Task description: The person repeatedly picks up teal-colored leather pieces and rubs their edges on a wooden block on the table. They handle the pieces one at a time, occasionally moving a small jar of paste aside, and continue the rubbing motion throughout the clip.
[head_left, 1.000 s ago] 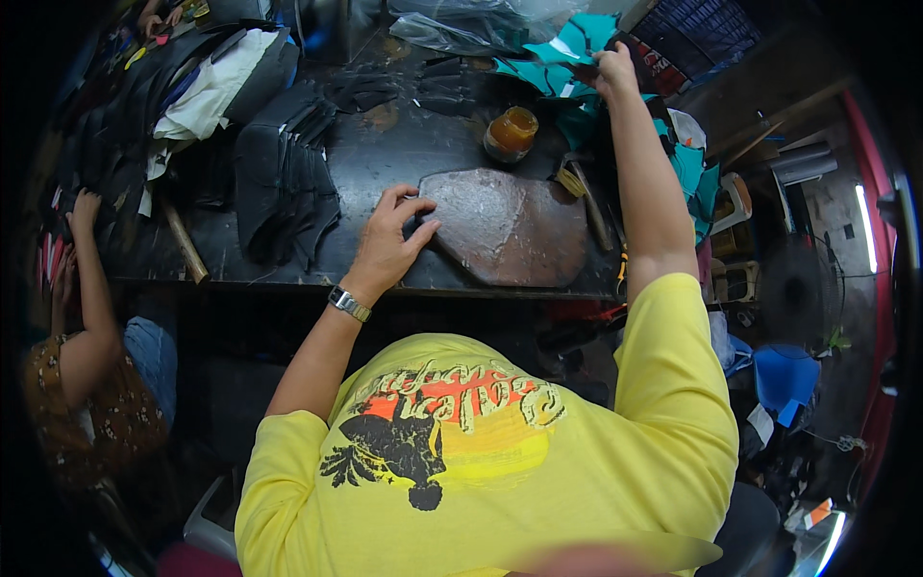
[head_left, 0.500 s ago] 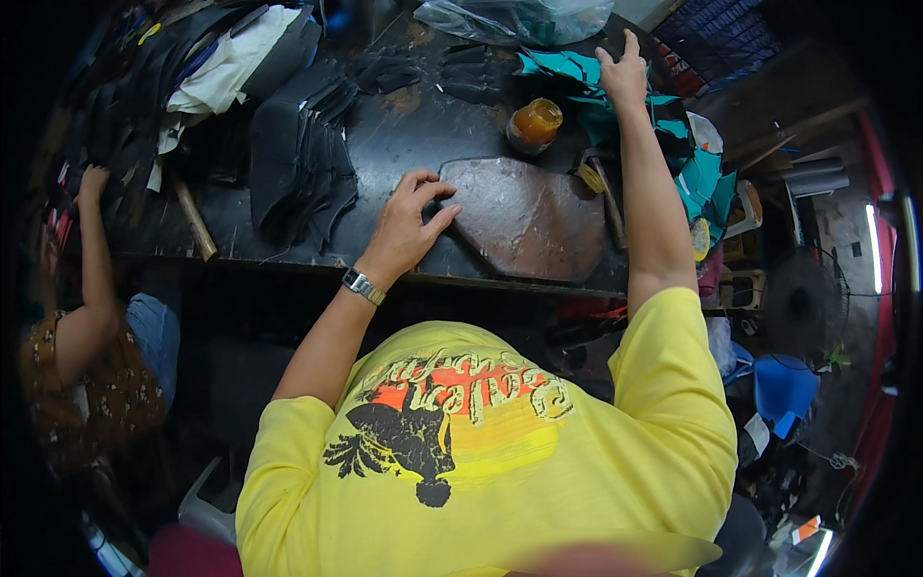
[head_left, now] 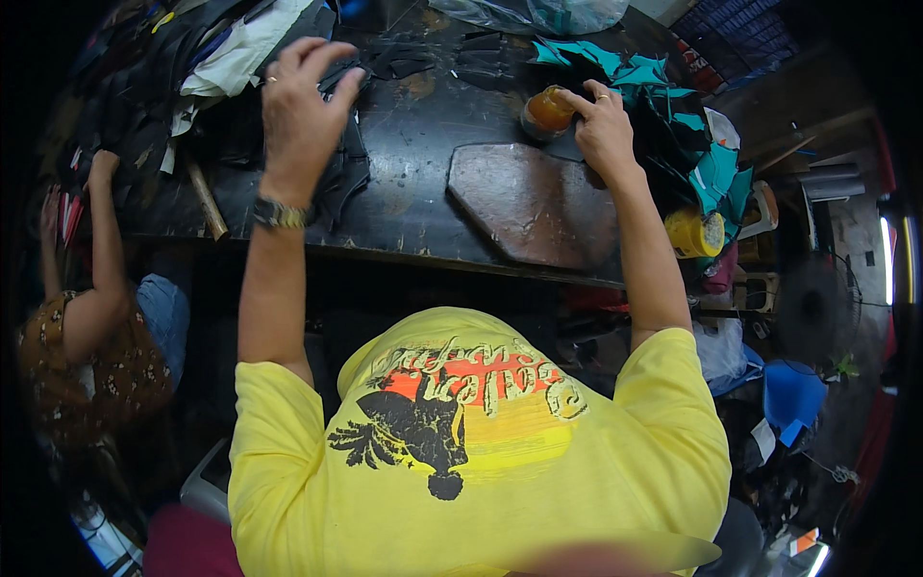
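Note:
My left hand [head_left: 298, 106] hovers with spread fingers over a stack of black cut pieces [head_left: 338, 173] on the dark worktable [head_left: 423, 144]; its fingertips reach the top of the stack. A watch sits on that wrist. My right hand [head_left: 604, 130], with a ring on one finger, rests against a small orange jar [head_left: 546, 111]. Its index finger lies over the jar's rim and the other fingers are curled. A brown stone slab [head_left: 534, 204] lies between my hands, near the table's front edge.
A heap of teal cut pieces [head_left: 678, 106] lies right of the jar, with a yellow tub [head_left: 694, 233] below it. A wooden handle [head_left: 207, 200] lies at the left. Another person [head_left: 91, 327] sits at the far left, one hand [head_left: 98, 165] on the table.
My left hand left the slab and went up-left to the black stack. My right hand drew back from the teal pieces to the orange jar.

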Motion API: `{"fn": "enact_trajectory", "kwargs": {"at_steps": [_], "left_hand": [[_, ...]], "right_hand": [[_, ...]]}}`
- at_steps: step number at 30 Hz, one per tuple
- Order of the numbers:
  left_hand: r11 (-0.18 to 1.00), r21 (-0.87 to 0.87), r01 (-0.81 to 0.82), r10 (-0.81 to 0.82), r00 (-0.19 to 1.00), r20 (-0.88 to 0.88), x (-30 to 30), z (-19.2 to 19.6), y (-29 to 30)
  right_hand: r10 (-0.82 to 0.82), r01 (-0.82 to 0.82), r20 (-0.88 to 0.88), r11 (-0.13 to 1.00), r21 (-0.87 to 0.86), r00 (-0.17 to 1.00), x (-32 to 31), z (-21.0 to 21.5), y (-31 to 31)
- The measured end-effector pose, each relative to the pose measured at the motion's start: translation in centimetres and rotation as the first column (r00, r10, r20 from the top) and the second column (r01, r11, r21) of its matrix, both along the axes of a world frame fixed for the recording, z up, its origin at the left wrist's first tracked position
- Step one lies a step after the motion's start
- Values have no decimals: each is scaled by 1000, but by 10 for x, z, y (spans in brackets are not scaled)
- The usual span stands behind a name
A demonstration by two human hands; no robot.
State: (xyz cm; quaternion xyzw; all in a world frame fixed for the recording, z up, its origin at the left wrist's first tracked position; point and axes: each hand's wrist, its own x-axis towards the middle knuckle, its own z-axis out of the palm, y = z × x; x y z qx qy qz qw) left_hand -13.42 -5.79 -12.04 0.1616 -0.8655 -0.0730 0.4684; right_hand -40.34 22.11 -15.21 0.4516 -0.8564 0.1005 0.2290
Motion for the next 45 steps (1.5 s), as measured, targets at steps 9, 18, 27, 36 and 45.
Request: {"fn": "enact_trajectory", "kwargs": {"at_steps": [9, 18, 27, 36, 45], "left_hand": [[943, 134, -303, 177, 802, 571, 3, -20, -79], [936, 268, -229, 53, 843, 536, 6, -35, -114], [892, 414, -182, -23, 896, 444, 7, -30, -118], [831, 481, 278, -197, 957, -212, 41, 37, -77], [535, 715, 451, -688, 724, 58, 18, -33, 96]], "right_hand": [[48, -53, -25, 941, -335, 999, 7, 11, -4], [-95, 95, -51, 995, -14, 994, 43, -20, 16], [222, -75, 496, 951, -300, 839, 104, -33, 22], [385, 130, 655, 793, -595, 650, 110, -58, 40], [532, 196, 656, 677, -709, 534, 91, -68, 42]]}}
